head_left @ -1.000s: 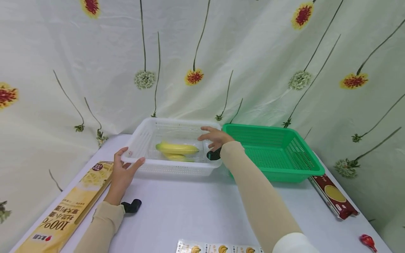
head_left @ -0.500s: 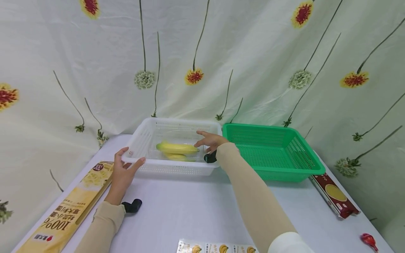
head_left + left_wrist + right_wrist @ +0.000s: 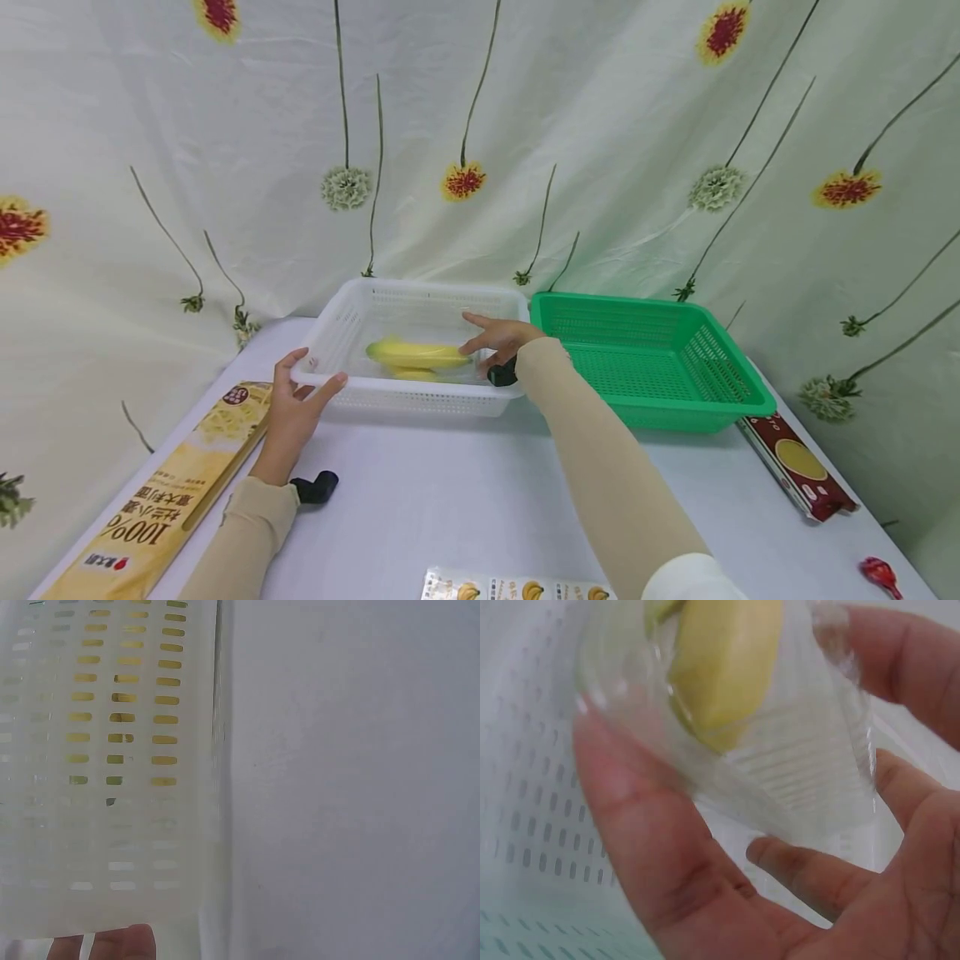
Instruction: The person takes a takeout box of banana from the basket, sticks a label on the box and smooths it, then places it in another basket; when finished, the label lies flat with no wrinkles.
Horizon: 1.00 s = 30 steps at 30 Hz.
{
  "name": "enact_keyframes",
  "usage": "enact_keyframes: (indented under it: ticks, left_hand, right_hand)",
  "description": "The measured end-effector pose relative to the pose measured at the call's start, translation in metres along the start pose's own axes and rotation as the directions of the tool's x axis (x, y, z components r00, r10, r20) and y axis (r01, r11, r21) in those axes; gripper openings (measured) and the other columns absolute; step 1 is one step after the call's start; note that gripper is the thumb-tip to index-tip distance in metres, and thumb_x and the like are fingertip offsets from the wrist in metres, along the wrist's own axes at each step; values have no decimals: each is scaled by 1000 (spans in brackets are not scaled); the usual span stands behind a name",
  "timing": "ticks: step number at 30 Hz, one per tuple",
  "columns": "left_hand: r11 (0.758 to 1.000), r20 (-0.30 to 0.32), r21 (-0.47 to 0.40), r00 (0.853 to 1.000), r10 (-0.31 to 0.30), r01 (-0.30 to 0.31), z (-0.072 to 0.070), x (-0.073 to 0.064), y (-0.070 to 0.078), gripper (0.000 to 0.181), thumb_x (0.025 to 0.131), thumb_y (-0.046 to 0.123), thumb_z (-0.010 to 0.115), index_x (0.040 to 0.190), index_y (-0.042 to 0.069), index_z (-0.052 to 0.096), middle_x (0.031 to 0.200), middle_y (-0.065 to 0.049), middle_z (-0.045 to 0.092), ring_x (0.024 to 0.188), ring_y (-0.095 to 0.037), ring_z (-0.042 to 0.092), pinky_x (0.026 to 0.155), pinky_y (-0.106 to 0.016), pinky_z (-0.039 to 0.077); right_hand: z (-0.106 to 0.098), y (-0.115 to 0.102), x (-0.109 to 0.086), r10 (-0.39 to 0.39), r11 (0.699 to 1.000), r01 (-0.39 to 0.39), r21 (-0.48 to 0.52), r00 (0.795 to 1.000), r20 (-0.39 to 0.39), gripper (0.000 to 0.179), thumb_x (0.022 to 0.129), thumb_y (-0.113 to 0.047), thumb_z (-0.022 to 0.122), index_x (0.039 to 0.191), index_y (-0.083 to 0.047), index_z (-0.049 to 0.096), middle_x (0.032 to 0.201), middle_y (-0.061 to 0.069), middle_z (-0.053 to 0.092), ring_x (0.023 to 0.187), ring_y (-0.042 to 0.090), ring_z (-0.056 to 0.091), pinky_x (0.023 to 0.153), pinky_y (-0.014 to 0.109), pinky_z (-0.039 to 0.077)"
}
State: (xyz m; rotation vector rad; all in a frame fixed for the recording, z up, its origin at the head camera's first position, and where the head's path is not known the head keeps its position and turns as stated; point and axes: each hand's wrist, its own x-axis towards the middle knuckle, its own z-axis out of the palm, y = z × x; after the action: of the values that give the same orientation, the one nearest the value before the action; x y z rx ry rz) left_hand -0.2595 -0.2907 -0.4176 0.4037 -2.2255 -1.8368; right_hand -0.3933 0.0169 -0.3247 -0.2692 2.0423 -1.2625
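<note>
Find the right hand [image 3: 504,337] shifted a little farther into the white basket [image 3: 420,402] since the earliest frame, with the yellow fruit [image 3: 414,353], banana-like in shape, nudged very slightly to the left. Locate this fruit within a clear package [image 3: 795,802], lying inside the white basket, toward the near side. Note, from the right wrist view, the thumb [image 3: 630,802] along one edge of the package end and the upper finger [image 3: 892,652] at the opposite edge, pinching the package between; below, the lower finger [image 3: 810,874], bent, with contact impossible to tell. Note also the left hand [image 3: 294,408], gripping the near left corner of the white basket, thumb across the rim [image 3: 390,383].

Judge the weight as rather light, probably easy for one hand. Expect a slippery, glossy film [image 3: 836,739], giving way under pressure, with perhaps a stiffer base, to judge from the ribs [image 3: 802,761]. Treat the fruit as easy to bruise, if real. Better take hold at the two side edges, with some support from underneath, and avoid squeezing hard over the fruit or pulling by film alone, for fear of slipping or tearing.
</note>
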Motion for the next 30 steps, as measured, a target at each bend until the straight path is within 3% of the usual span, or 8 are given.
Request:
enact_keyframes:
  ticks: [2,7,14,19,27,30]
  left_hand:
    - [1000,2,-2,1000,1,-1,0,0,0,95,104,30,75,173,24,10,175,-14,25,153,-39,34,123,-59,36]
    - [1000,-1,6,1000,3,-3,1,-1,1,95,104,31,75,173,24,10,177,-14,22,154,-40,33,123,-59,36]
    - [1000,-8,11,1000,8,-8,1,-2,1,95,104,30,75,174,23,10,176,-15,21,152,-40,34,123,-58,37]
    - [1000,-8,18,1000,9,-9,0,-2,2,95,104,31,75,173,22,11,175,-15,23,150,-39,36,121,-56,38]
    - [1000,-9,22,1000,11,-10,0,-2,1,96,104,32,75,174,23,11,176,-15,22,150,-40,34,122,-57,38]
    - [1000,-14,24,1000,9,-9,1,-2,2,96,104,32,76,174,22,11,175,-15,22,150,-40,34,120,-56,39]
  right_hand:
    - [1,0,-2,-2,999,2,36,1000,13,89,108,-9,65,175,-34,13,182,11,7,76,23,59,73,31,55]
    - [1,0,-3,-15,996,15,86,1000,6,88,107,-6,66,175,-33,17,178,17,22,69,23,60,71,32,57]
    - [-2,1,-4,-63,997,64,50,998,-32,89,106,-6,69,174,-35,21,173,20,34,58,20,61,65,30,57]
    - [-4,3,-7,-83,992,89,91,994,-72,89,104,-6,71,173,-36,24,171,20,37,57,20,62,66,31,60]
    - [-9,4,-21,-144,976,159,149,984,-104,88,104,-5,69,174,-35,24,178,21,15,59,21,65,68,32,62]
    - [-12,4,-29,-169,968,188,168,978,-123,87,105,-4,69,173,-35,25,178,22,13,58,20,62,71,33,64]
